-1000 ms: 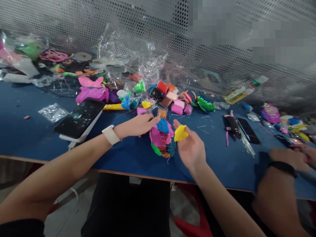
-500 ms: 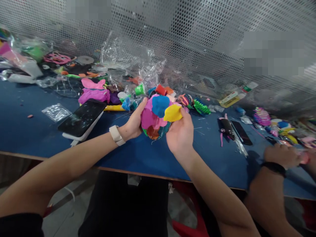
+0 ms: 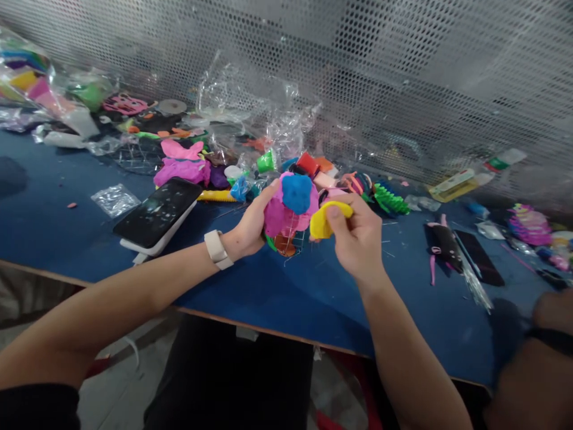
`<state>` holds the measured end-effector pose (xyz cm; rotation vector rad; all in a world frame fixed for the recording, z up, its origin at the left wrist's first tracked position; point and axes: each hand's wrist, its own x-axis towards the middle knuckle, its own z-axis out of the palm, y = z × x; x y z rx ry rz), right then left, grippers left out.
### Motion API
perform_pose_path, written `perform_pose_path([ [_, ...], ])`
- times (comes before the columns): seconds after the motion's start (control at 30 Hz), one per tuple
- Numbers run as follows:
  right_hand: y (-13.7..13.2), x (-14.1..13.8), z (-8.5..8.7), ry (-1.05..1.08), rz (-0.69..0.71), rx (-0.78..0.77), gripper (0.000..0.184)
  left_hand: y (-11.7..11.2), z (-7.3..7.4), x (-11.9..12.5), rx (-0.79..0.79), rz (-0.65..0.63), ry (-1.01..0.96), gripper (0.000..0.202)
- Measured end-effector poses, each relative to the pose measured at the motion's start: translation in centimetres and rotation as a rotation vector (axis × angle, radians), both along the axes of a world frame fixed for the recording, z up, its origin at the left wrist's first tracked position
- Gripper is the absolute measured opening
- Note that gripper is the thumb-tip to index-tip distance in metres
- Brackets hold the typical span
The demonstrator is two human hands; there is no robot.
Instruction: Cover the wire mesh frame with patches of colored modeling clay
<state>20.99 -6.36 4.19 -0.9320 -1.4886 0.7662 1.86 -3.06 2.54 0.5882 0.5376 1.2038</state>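
Note:
My left hand [image 3: 251, 226] is closed on the left side of a wire-frame shape covered with clay [image 3: 275, 216], held up over the table. Flattened pink, magenta and blue clay patches cover its upper part, and thin wire mesh shows lower down, near brown and green pieces. Between the thumb and fingers of my right hand [image 3: 360, 236] is a flat yellow piece of clay [image 3: 323, 221], just right of the covered frame. Whether the yellow clay touches the frame I cannot tell.
Left of my hands, a dark phone [image 3: 156, 210] lies on a white object. Behind are pink and purple clay [image 3: 182, 170], crumpled clear plastic [image 3: 282, 119] and a green spiky clay piece [image 3: 389, 199]. To the right lie a black pouch-like item [image 3: 443, 246] and another person's arm [image 3: 532, 376].
My right hand has moved the yellow clay right and away from the blue patch, now pinching it with the thumb in front. The view has shifted, and the other person's hand has moved mostly out of frame.

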Motion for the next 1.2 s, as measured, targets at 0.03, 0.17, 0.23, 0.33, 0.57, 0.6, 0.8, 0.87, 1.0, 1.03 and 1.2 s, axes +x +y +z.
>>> perform_pose_path([
  [0.03,-0.4,-0.1,0.2,-0.057,0.026,0.0,0.028,-0.2,0.1,0.0,0.008,0.005,0.007,0.033],
  [0.17,-0.9,-0.3,0.3,-0.293,-0.012,0.125,0.025,-0.7,0.4,0.1,0.044,-0.035,0.018,0.037],
  [0.23,-0.7,-0.3,0.0,-0.457,-0.014,0.214,0.019,-0.9,0.4,0.2,0.036,-0.051,0.027,0.039],
  [0.33,-0.5,-0.3,-0.4,-0.614,0.038,0.289,0.019,-0.8,0.2,0.1,0.014,-0.07,0.034,0.042],
  [0.57,-0.4,-0.3,-0.6,-0.666,0.036,0.311,0.031,-0.7,0.3,0.0,-0.016,-0.073,0.033,0.036],
  [0.6,-0.4,-0.3,-0.7,-0.662,0.014,0.309,0.031,-0.8,0.3,0.0,-0.027,-0.075,0.034,0.035],
  [0.8,0.0,-0.6,-1.4,-0.607,0.001,0.348,0.022,-0.7,-0.1,0.0,-0.003,-0.093,0.061,0.038],
  [0.87,0.0,-0.6,-1.5,-0.618,-0.004,0.342,0.022,-0.7,-0.1,0.0,0.004,-0.082,0.065,0.035],
  [1.0,0.1,-0.5,-1.2,-0.613,-0.027,0.354,0.02,-0.7,0.0,0.0,-0.001,-0.101,0.056,0.036],
  [1.03,0.1,-0.4,-1.2,-0.609,-0.026,0.364,0.019,-0.7,0.0,0.0,0.001,-0.103,0.053,0.037],
  [1.2,0.1,-0.3,-1.1,-0.614,0.005,0.409,0.017,-0.8,0.1,-0.1,0.004,-0.105,0.052,0.037],
])
